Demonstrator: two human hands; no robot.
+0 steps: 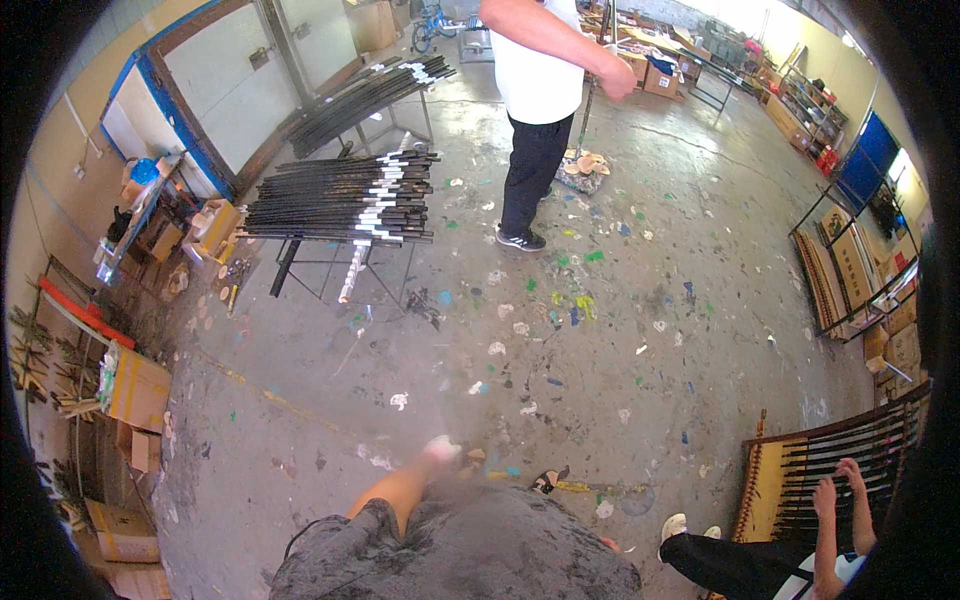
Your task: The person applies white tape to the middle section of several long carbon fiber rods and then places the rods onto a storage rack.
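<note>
My left hand [440, 448] reaches forward over the paint-spotted concrete floor [600, 330] on a bare forearm. It is blurred, and I cannot make out whether it holds anything. My grey shirt [470, 555] fills the lower middle of the view. My right hand is out of sight. A sandalled foot [548, 480] shows just right of the left hand. The nearest work material is a stack of black rods with white bands [345, 195] on a metal stand, well ahead to the left.
A person in a white shirt [540, 80] stands ahead, one hand on a pole. Another person's hands [835, 490] rest on a rack of dark rods at the lower right. A second rod stack [370, 90] lies farther back. Cardboard boxes [140, 390] line the left wall.
</note>
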